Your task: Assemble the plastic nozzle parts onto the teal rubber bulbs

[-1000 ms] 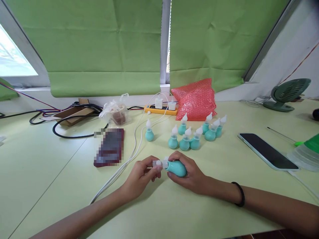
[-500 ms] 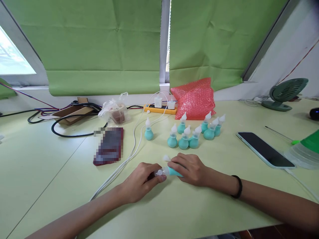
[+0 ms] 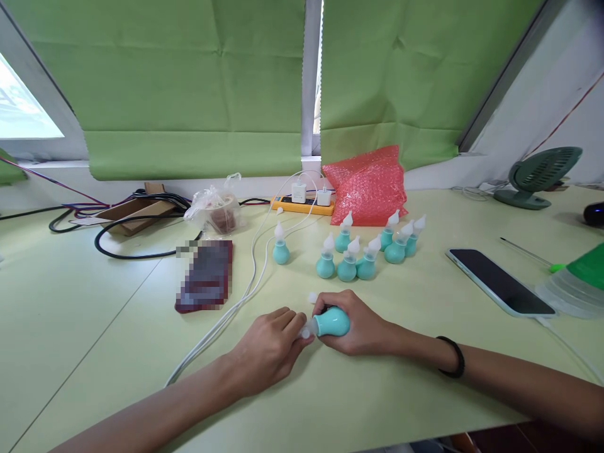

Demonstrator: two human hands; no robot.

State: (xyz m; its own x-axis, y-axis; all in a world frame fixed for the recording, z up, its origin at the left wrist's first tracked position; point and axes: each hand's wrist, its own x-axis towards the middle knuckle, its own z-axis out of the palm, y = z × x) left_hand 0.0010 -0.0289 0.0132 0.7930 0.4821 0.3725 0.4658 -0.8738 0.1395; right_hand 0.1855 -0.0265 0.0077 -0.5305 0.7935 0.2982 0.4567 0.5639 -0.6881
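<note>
My right hand (image 3: 356,327) is wrapped round a teal rubber bulb (image 3: 331,322) that lies on its side on the pale green table (image 3: 94,327). My left hand (image 3: 271,346) pinches the clear nozzle (image 3: 306,329) at the bulb's left end. A small white cap (image 3: 312,297) lies loose on the table just behind my hands. Beyond it stand several more teal bulbs with white tips (image 3: 349,264), upright in a loose cluster, and one apart (image 3: 280,248) to their left.
A white cable (image 3: 226,314) runs from a yellow power strip (image 3: 302,204) past my left hand. A dark red pouch (image 3: 205,277) lies left, a phone (image 3: 500,283) right. Pink bubble wrap (image 3: 365,185), a tied plastic bag (image 3: 214,211), black cables and a small fan (image 3: 535,176) line the back.
The white cap has come off and now lies on the table behind my hands. Both hands sank a little toward me, and the bulb turned so its teal body shows again.
</note>
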